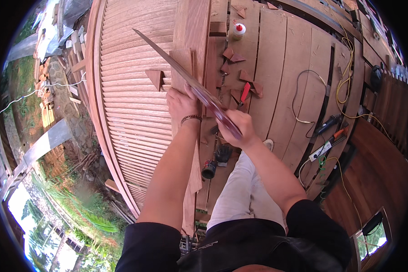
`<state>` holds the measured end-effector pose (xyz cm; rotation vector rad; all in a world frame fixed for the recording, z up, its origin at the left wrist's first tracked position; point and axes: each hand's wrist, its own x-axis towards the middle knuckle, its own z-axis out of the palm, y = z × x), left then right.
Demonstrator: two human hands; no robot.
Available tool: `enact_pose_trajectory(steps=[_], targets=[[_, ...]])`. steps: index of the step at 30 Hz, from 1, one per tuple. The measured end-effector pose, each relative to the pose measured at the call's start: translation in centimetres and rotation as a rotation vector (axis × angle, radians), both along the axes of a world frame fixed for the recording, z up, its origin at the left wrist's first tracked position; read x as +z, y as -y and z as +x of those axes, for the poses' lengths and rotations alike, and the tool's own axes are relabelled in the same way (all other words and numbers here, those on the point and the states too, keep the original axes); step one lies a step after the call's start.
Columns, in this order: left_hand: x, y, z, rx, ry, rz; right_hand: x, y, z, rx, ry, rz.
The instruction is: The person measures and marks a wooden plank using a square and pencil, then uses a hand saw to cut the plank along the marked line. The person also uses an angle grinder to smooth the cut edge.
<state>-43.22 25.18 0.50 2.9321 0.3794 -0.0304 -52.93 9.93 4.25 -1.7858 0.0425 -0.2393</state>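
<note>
My right hand is closed around the dark brown handle of a handsaw. Its long blade slants up and to the left, across a short wooden board. With fingers bent over its near end, my left hand holds that board down on the frame of a louvered wooden panel. The blade passes close beside the left thumb; whether its teeth are in the wood I cannot tell. Left of the board, a small triangular wood block lies on the slats.
On the plank floor right of the panel are several wood offcuts, a glue bottle and a red-handled tool. A black glove and dark can sit near my legs. Cords and a power tool lie farther right.
</note>
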Motion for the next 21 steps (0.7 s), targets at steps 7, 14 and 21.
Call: enact_pose_trajectory(steps=[7,14,21], targets=[[-0.1,0.0,0.0,0.032,0.016,-0.018,0.0,2.9,-7.4,0.057,0.049,-0.1],[-0.1,-0.1,0.7,0.073,0.028,-0.028,1.0,1.7,-2.6,0.048,0.037,-0.07],[-0.5,-0.4,0.0,0.047,0.022,0.007,0.5,2.9,-3.5,0.067,0.04,-0.099]])
